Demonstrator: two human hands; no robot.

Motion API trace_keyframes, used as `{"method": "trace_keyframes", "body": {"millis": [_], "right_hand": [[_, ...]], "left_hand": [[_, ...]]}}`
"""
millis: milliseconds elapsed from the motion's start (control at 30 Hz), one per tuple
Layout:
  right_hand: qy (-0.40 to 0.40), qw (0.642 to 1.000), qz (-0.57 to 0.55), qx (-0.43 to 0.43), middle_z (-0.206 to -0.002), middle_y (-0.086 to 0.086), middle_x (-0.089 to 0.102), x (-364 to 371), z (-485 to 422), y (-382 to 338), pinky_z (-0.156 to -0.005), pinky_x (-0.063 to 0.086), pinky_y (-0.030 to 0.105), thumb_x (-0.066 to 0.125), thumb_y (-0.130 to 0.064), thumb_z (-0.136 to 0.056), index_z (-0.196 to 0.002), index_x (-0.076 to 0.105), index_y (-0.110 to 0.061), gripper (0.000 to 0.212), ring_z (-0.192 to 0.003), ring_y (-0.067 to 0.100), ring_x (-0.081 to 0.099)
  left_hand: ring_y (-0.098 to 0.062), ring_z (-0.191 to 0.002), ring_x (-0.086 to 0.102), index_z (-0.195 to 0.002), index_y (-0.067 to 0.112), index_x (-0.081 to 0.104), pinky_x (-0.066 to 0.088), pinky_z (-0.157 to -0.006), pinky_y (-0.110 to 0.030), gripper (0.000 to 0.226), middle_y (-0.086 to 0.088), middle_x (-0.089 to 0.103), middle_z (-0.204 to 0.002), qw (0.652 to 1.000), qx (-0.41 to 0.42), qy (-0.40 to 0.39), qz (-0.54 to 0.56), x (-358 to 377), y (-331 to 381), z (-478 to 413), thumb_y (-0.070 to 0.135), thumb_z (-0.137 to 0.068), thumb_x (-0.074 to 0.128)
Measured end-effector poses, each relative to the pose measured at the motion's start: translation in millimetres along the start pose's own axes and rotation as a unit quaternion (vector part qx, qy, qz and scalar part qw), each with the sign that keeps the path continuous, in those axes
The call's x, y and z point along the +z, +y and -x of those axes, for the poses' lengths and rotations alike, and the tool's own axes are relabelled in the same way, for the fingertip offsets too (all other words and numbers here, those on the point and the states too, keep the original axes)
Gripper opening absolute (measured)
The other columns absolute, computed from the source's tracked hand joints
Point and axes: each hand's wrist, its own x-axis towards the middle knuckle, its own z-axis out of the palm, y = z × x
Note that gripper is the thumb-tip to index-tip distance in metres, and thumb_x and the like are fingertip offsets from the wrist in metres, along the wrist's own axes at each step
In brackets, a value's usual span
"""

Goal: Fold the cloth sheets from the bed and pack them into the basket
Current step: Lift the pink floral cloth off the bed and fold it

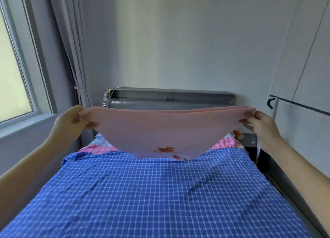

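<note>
The pink cloth sheet (160, 130) hangs in the air between my two hands, stretched wide across the far end of the bed. My left hand (71, 121) pinches its left top corner, thumb on the near side and fingers curled behind the fabric. My right hand (259, 125) grips the right top corner the same way, fingers closed on the layered edge. The top edge shows several stacked layers, so the sheet is already doubled over. The middle sags down in a rounded belly, and its lowest part, printed with red and orange flowers (165, 149), reaches the blue checked sheet (160, 193) that is spread flat over the bed; I cannot tell whether the two touch.

Beyond the blue sheet, at the head of the bed, a strip of pink checked fabric (226, 144) shows on either side of the hanging cloth. Behind it stands a grey headboard (169, 98) against the pale wall. A window (12, 73) with a drawn-back curtain (71, 50) is on my left, and white cabinet doors (303, 68) are on my right.
</note>
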Motion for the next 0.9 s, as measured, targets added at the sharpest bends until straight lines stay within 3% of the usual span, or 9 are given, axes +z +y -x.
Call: {"method": "trace_keyframes", "body": {"millis": [67,133,233,300,400,533,700,800,900], "right_hand": [[-0.057,0.993,0.071,0.072,-0.096,0.011,0.066,-18,44,55,-0.079,0.046,0.036,0.052,-0.011,-0.095,-0.1,0.064,-0.017,0.014,-0.086,0.024,0.059],[-0.127,0.968,0.165,0.142,-0.1,0.007,0.064,-31,90,102,-0.079,0.04,0.032,0.055,-0.015,-0.095,-0.109,0.064,-0.018,0.017,-0.089,0.018,0.054],[-0.167,0.941,0.21,0.206,-0.099,0.001,0.063,-39,153,146,-0.08,0.039,0.031,0.056,-0.012,-0.094,-0.119,0.062,-0.007,0.026,-0.093,0.016,0.056],[-0.178,0.93,0.23,0.223,-0.093,0.002,0.066,-43,194,159,-0.083,0.039,0.03,0.057,-0.006,-0.093,-0.114,0.065,-0.003,0.023,-0.098,0.022,0.059],[-0.192,0.921,0.249,0.231,-0.088,0.012,0.07,-58,241,164,-0.078,0.041,0.032,0.059,-0.006,-0.091,-0.098,0.069,-0.007,0.012,-0.097,0.032,0.063],[-0.248,0.903,0.241,0.255,-0.087,-0.003,0.072,-95,298,148,-0.072,0.046,0.021,0.06,-0.004,-0.089,-0.091,0.072,-0.013,0.015,-0.088,0.012,0.064],[-0.334,0.868,0.241,0.278,-0.088,0.005,0.072,-147,359,117,-0.073,0.045,0.019,0.053,0.003,-0.088,-0.091,0.074,-0.006,0.023,-0.084,0.014,0.063],[-0.349,0.867,0.202,0.294,-0.081,0.009,0.072,-172,375,103,-0.077,0.049,0.024,0.051,0.005,-0.087,-0.08,0.076,-0.007,0.029,-0.081,0.02,0.064],[-0.375,0.86,0.128,0.322,-0.075,0.01,0.07,-194,384,90,-0.07,0.053,0.022,0.062,-0.01,-0.081,-0.068,0.076,-0.004,0.02,-0.076,0.025,0.064]], "left_hand": [[-0.005,-0.053,0.06,-0.076,0.0,0.056,0.048,-0.058,-0.014,0.013,-0.012,0.06,-0.063,0.988,-0.044,-0.114,-0.092,-11,-36,58,-0.003,-0.078,0.069],[-0.017,-0.055,0.047,-0.071,0.013,0.055,0.039,-0.056,-0.027,0.024,-0.011,0.052,-0.063,0.952,-0.087,-0.226,-0.189,-19,-66,109,0.019,-0.062,0.077],[-0.021,-0.057,0.05,-0.089,0.03,0.053,0.039,-0.058,-0.03,0.024,0.006,0.055,-0.061,0.84,0.027,-0.344,-0.419,-23,-107,159,0.028,-0.077,0.073],[-0.022,-0.078,0.063,-0.088,0.032,0.06,0.048,-0.07,-0.031,0.01,0.004,0.066,-0.078,0.787,0.064,-0.395,-0.47,-23,-114,189,0.03,-0.083,0.068],[-0.014,-0.077,0.064,-0.088,0.025,0.058,0.052,-0.072,-0.028,0.012,0.006,0.066,-0.079,0.782,0.091,-0.42,-0.451,-27,-120,232,0.027,-0.081,0.068],[-0.006,-0.075,0.045,-0.08,0.019,0.06,0.035,-0.07,-0.015,0.009,0.008,0.048,-0.068,0.723,-0.05,-0.51,-0.463,-40,-99,295,0.026,-0.084,0.059],[0.0,-0.056,0.036,-0.059,0.022,0.035,0.031,-0.058,-0.015,0.026,0.008,0.046,-0.065,0.692,-0.165,-0.578,-0.401,-62,-53,356,0.019,-0.064,0.061],[0.002,-0.056,0.042,-0.072,0.02,0.053,0.034,-0.059,-0.013,0.017,0.009,0.05,-0.067,0.684,-0.241,-0.592,-0.352,-81,-25,368,0.024,-0.059,0.063],[-0.004,-0.062,0.06,-0.093,0.005,0.064,0.047,-0.06,-0.018,0.023,0.001,0.064,-0.073,0.685,-0.375,-0.585,-0.22,-104,9,372,0.002,-0.071,0.068]]}}
